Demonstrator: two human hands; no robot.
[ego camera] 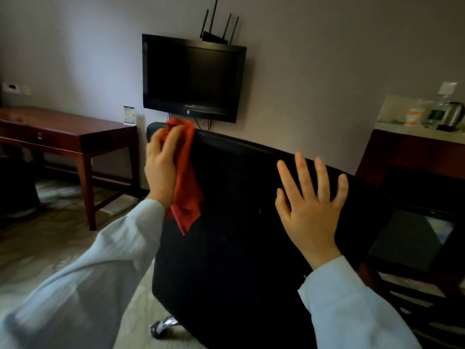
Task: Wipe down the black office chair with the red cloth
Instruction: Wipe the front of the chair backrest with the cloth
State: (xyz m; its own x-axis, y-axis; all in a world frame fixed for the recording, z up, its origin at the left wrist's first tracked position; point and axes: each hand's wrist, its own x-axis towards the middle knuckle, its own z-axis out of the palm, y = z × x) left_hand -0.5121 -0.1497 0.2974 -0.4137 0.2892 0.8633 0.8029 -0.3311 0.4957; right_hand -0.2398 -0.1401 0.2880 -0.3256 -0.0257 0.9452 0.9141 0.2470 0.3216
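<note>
The black padded office chair (239, 235) fills the near centre with the rear of its backrest facing the camera. Its top edge slopes down to the right. A chrome caster (163, 324) shows below the lower left edge.

The right hand (310, 197) lies flat on the backrest just below the top edge, fingers straight and spread, holding nothing. The left hand (161, 162) grips the crumpled red cloth (187, 195) against the upper left corner. A loose tail of the cloth hangs down the left edge.

Open patterned floor (50, 248) extends left of the chair to the dark red wooden desk (63, 132). A black flat-screen television (192, 76) is mounted on the wall beyond.
</note>
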